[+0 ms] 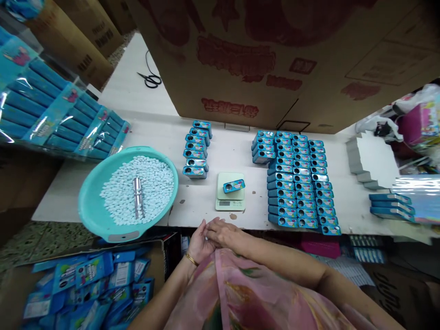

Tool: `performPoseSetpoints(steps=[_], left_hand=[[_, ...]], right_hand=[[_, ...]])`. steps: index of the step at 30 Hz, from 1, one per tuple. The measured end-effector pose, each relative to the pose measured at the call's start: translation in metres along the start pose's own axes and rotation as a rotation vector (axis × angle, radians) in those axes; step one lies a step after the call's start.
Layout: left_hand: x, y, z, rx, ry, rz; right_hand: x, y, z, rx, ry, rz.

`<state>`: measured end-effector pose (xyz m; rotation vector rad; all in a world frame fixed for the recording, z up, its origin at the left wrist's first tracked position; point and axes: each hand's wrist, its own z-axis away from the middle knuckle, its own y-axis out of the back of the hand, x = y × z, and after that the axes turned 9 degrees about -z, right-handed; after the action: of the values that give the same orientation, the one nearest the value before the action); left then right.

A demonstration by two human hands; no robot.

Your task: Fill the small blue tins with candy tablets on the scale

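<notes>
My left hand [198, 243] and my right hand [223, 233] meet just below the table's front edge, fingers curled together over something too small to make out. A gold bangle rings my left wrist. Right above them, a blue tin [234, 186] lies on a small pale green scale [230, 192]. To the left, a turquoise basin [92, 208] holds pale blue candies with a metal scoop [138, 197] lying in them. A short column of blue tins [196, 150] stands behind the scale, and a large block of several rows of tins [302, 181] fills the right.
A big cardboard carton [275, 59] looms at the back of the white table [206, 211]. Scissors [150, 79] lie far left behind it. Wrapped blue packs [51, 114] sit at left, flat blue cartons [89, 284] in a box below, and stacked blue boxes [390, 205] at right.
</notes>
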<state>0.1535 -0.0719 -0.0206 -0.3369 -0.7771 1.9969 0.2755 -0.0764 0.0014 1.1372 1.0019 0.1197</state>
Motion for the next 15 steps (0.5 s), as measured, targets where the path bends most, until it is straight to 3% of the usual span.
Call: performPoseSetpoints(steps=[3, 8, 15], left_hand=[[0.001, -0.004, 0.002, 0.013, 0.019, 0.002], [0.010, -0.021, 0.004, 0.015, -0.031, -0.004], [0.014, -0.030, -0.004, 0.050, -0.073, -0.053]], right_hand=[[0.006, -0.004, -0.003, 0.023, 0.028, -0.070], [0.016, -0.011, -0.010, 0.161, -0.051, -0.217], [0.019, 0.010, -0.006, 0.209, -0.153, -0.260]])
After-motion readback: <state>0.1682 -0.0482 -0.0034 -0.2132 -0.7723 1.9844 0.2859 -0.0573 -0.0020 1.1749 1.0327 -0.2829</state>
